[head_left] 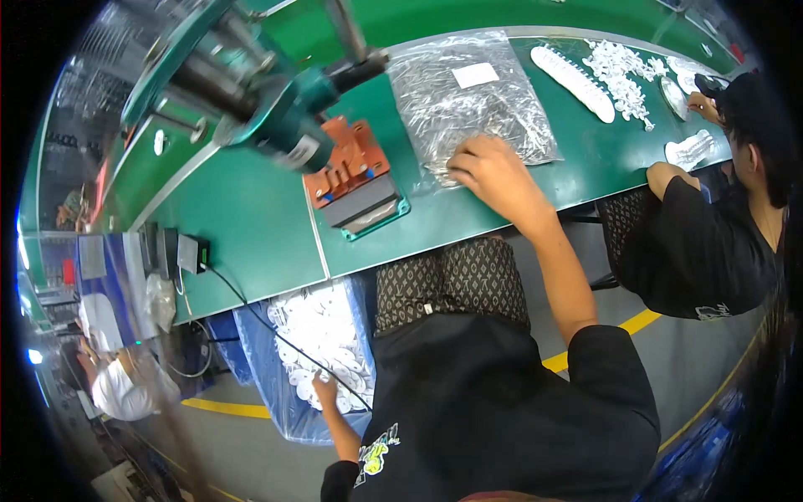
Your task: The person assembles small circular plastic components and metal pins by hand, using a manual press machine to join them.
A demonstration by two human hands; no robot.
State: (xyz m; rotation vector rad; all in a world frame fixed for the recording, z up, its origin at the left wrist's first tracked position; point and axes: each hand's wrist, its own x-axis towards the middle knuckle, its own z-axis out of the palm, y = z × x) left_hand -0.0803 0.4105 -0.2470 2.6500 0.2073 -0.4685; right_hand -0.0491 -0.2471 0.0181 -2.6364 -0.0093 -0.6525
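Note:
My right hand (495, 177) is at the near edge of a clear plastic bag (418, 67) full of thin metal pins (485, 125). Its fingers are bent and drawn together among the pins at the bag's mouth; what they grip is too small to make out. Down at the left, my left hand (328, 393) reaches into a blue-lined bin (301, 428) of flat white plastic parts (322, 335). The fingers there look curled against the parts, and their tips are partly hidden. Between bag and bin, a press (288, 125) stands over an orange-red fixture (355, 159) on a grey block.
A black cable (268, 316) crosses above the bin from a small box (192, 253) on the green table (242, 243). Right of the bag lie a long white toothed strip (573, 84) and a heap of white parts (623, 79). A co-worker (703, 217) sits at the right.

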